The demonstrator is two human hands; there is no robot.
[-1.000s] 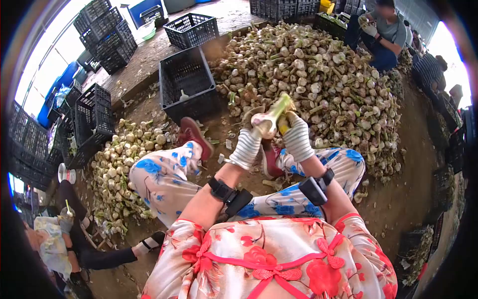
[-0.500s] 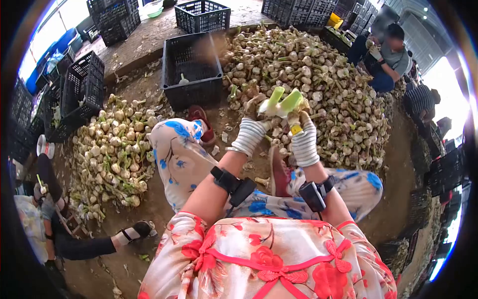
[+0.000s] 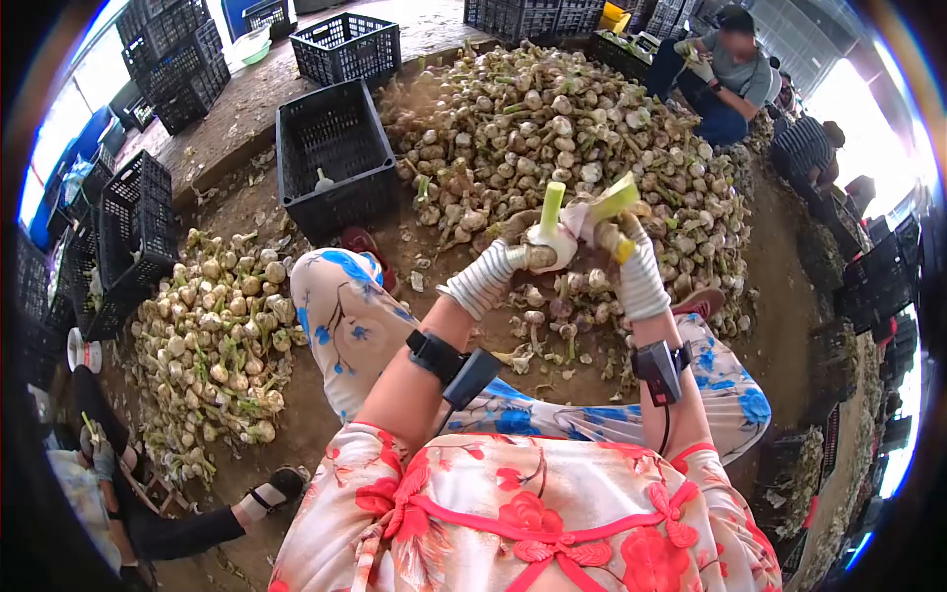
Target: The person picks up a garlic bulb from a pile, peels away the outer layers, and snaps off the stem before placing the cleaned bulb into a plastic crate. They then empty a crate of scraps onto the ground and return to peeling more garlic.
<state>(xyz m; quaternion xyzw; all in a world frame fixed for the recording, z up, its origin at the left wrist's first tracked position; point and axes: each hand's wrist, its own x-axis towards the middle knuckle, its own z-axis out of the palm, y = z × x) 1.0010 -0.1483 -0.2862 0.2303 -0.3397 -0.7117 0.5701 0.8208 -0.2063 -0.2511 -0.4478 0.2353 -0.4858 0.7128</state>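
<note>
Both my hands wear dirty gloves with striped cuffs and meet in front of the large garlic pile. My left hand is closed round a white garlic bulb, whose cut green stem points up. My right hand is closed beside it, at a pale, peeled-back stalk with a green end. A yellow thing shows at its fingers; what it belongs to is hidden. The black crate beyond my left knee holds one white bulb.
A smaller garlic pile lies at the left. Black crates stand behind it, another crate at the back. One person sits at the upper right; another person's leg reaches in at lower left.
The view has shifted, and the crate and piles appear further left. My hands have moved slightly right and lower; the bulb now shows upright in my left hand, the stalk tilting right.
</note>
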